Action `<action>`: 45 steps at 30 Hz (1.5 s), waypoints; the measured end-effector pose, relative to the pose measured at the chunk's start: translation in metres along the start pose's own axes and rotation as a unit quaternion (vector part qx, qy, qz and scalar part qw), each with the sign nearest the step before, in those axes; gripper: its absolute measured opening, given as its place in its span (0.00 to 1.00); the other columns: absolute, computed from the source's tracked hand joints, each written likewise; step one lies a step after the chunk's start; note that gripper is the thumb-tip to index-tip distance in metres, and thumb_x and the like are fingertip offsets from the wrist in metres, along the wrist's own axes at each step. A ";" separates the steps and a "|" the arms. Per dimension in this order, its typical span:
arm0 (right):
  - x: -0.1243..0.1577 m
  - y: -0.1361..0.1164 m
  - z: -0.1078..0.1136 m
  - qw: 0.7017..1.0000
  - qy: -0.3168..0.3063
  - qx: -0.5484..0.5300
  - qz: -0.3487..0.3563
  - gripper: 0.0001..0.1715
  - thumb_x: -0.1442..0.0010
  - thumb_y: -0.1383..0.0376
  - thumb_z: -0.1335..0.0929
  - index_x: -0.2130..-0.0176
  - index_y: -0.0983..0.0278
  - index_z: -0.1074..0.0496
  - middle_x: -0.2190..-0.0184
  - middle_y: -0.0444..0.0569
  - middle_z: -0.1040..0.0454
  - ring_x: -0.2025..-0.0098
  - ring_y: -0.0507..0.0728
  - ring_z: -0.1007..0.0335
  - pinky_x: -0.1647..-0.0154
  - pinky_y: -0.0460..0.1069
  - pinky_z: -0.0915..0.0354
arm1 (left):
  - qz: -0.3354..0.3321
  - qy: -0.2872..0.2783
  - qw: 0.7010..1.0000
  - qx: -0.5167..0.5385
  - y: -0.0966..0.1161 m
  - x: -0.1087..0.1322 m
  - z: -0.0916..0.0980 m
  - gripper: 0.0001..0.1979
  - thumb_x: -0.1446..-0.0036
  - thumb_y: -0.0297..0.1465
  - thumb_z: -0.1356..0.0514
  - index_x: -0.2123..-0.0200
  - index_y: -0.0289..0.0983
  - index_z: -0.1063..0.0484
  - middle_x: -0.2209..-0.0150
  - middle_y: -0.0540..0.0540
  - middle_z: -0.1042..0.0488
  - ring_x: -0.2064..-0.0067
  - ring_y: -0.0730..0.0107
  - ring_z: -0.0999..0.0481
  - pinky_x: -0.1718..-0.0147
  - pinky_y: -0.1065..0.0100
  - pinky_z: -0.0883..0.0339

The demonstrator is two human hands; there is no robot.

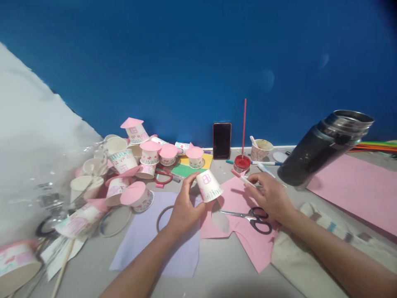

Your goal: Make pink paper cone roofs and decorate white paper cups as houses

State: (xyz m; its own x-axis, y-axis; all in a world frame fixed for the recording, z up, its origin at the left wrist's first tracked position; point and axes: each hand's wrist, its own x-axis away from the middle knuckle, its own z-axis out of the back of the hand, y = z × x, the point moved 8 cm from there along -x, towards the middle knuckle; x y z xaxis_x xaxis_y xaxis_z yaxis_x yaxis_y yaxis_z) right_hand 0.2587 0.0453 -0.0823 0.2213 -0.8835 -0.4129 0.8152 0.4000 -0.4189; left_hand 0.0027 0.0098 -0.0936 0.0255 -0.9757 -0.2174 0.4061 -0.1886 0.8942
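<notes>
My left hand (pixel 185 207) grips a small white paper cup (pixel 211 191), turned upside down and tilted. A pink window and green grass strokes are drawn on its side. In my right hand (pixel 266 192) is a marker pen (pixel 247 181) with a white barrel and a pink end, which points toward the cup but stays apart from it. Below my right hand, black-handled scissors (pixel 252 216) lie on cut pink paper (pixel 259 250). A sheet of lilac paper (pixel 133 244) is spread under my left hand, with a ring (pixel 159 219) partly hidden by that hand.
Decorated cups with pink paper tops (pixel 149 152) crowd the left side, beside clear plastic (pixel 27 178). A phone (pixel 222 141) leans on the blue wall. A red pot (pixel 242 162) holds a red stick. A dark flask (pixel 316 149) and a beige cloth (pixel 297 256) are right.
</notes>
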 end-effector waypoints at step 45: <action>0.054 -0.069 -0.003 0.755 -0.291 -0.586 -0.040 0.16 0.33 0.54 0.28 0.58 0.64 0.23 0.70 0.50 0.19 0.70 0.56 0.23 0.67 0.50 0.29 | -0.307 -0.079 0.932 -0.176 0.084 0.057 -0.018 0.17 0.32 0.34 0.42 0.42 0.40 0.30 0.53 0.38 0.21 0.54 0.57 0.20 0.57 0.61 0.28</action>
State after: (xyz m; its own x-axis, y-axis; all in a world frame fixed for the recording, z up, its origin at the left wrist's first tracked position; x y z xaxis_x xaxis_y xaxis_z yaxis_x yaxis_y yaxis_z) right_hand 0.2132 -0.0294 -0.0782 0.6724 -0.7373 -0.0659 -0.1203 -0.0210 -0.9925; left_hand 0.0546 -0.0591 -0.0382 -0.4341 -0.7046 -0.5613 0.5746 -0.6964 0.4299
